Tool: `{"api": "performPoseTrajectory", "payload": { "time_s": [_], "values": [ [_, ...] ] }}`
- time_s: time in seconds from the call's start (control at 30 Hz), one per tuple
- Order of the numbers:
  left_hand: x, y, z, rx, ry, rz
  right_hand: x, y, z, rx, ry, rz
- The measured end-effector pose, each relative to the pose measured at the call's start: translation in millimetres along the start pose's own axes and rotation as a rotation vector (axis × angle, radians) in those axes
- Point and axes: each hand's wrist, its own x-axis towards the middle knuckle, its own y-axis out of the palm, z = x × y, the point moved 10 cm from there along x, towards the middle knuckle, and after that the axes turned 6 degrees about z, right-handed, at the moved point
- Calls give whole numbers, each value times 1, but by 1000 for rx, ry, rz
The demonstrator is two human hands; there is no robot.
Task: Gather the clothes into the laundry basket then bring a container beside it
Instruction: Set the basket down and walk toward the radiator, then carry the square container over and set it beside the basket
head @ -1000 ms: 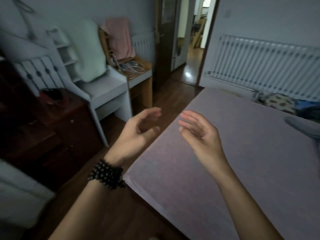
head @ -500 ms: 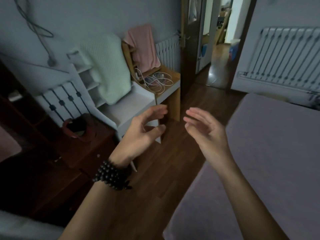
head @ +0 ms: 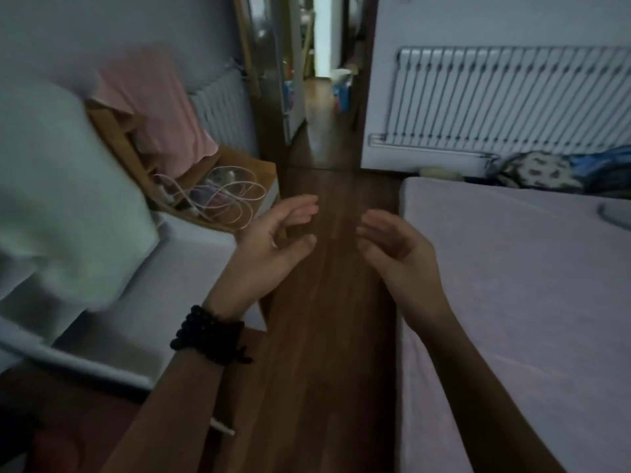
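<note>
Left hand (head: 273,247) and right hand (head: 396,247) open, empty | view swung from bed (head: 512,285) toward pink garment (head: 153,110), upper left | I'd collect that next

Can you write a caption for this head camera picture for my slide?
Two empty hands, left and right, held over the wooden floor between a bed and a chair draped with pink cloth.

Colours as seen. Bracelet (head: 209,336) on my left wrist: black beads. Floor (head: 327,336), centre: dark reddish-brown wood. Bed (head: 512,285), right: pale mauve, plain. Towel (head: 160,110), upper left: pink. Cloth (head: 58,199), far left: pale mint green. Cable (head: 222,196), left of centre: white. Radiator (head: 512,97), upper right: white, vertical ribs. Bundle (head: 537,172) below it: cream with dark spots.
</note>
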Motion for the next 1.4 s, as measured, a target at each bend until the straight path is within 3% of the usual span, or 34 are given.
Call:
{"api": "performPoseTrajectory", "payload": {
  "time_s": [0.27,0.4,0.9,1.2,1.4],
  "values": [
    [151,-2,72,-75,61,219,94,-28,-33,-119,106,-284],
    [231,10,97,-101,86,291,154,-41,-57,-127,126,-345],
    [607,-11,183,-73,126,340,523,-100,-160,-60,66,-384],
    [857,35,260,-209,211,468,733,-168,-234,-176,53,-499],
    [1028,84,275,-233,268,650,857,-232,-263,-257,87,-629]
  ]
}}
